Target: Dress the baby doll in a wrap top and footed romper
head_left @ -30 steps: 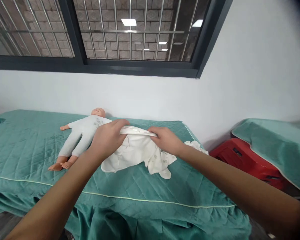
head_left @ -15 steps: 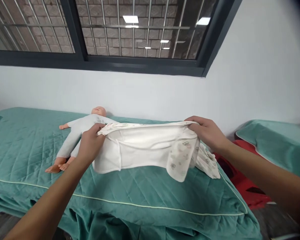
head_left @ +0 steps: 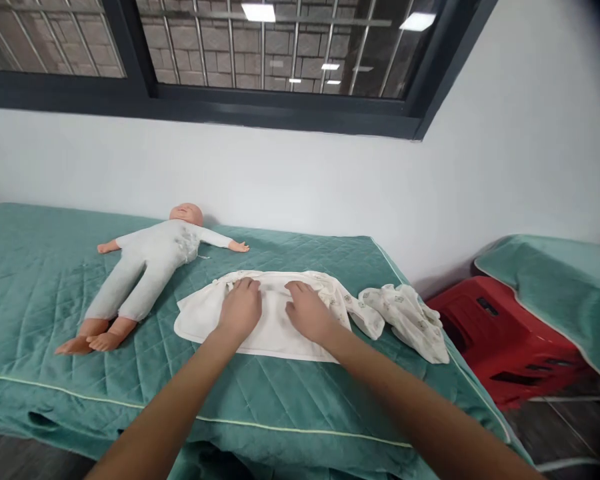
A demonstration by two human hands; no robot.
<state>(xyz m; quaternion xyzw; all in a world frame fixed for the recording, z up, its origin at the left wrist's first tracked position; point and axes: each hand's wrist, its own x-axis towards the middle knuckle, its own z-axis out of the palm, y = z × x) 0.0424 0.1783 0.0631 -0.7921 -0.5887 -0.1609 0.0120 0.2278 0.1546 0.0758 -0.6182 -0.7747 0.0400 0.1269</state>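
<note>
A white baby garment [head_left: 273, 333] with a small printed pattern along its edges lies spread on the green quilted bedcover, plain inner side up. My left hand [head_left: 242, 308] rests on its left half, fingers laid on the cloth and pointing away from me. On the right half lies my right hand [head_left: 307, 312], its fingers stretched toward the left and the thumb apart. Neither hand grips the fabric. Touching the garment's right end is a crumpled printed baby cloth [head_left: 410, 320]. To the left a baby doll [head_left: 153, 257] in a pale suit lies on its back.
The green bedcover [head_left: 280, 400] ends at a piped front edge and a right corner. Beyond that corner a red plastic stool [head_left: 500, 340] stands partly under another green cover [head_left: 555, 287]. A white wall [head_left: 290, 180] and a barred window [head_left: 275, 53] are behind.
The garment has come down from between my raised hands onto the bed. Both hands have let go of its edge and moved inward onto it. The view has shifted slightly.
</note>
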